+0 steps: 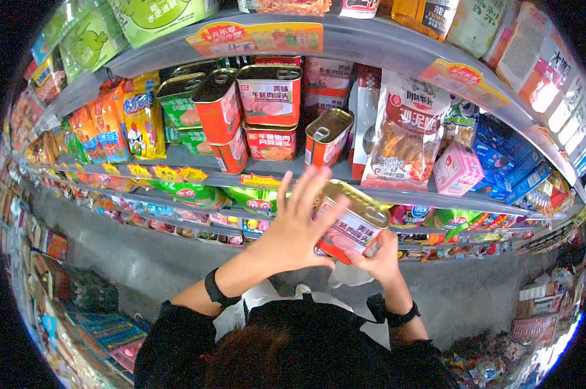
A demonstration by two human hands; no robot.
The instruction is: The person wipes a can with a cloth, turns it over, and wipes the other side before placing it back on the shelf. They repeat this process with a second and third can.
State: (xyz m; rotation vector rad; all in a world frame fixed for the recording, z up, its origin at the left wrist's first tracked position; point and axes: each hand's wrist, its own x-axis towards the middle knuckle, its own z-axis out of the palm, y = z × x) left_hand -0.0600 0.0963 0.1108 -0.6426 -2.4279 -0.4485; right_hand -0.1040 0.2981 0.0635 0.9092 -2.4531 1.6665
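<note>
Gripping the can (358, 225) at its lower right corner, the right hand (382, 258) is closed on it, thumb in front, other fingers mostly hidden. Left of it, the left hand (297, 223) is raised with blurred fingers spread, covering the can's left end; contact there cannot be told. Beyond the left fingertips, stacked cans (270, 97) stand on a shelf (189, 160).

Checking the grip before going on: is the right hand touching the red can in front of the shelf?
Touching. In the head view, the right hand grips the red can, its thumb lying over the lower front.
</note>
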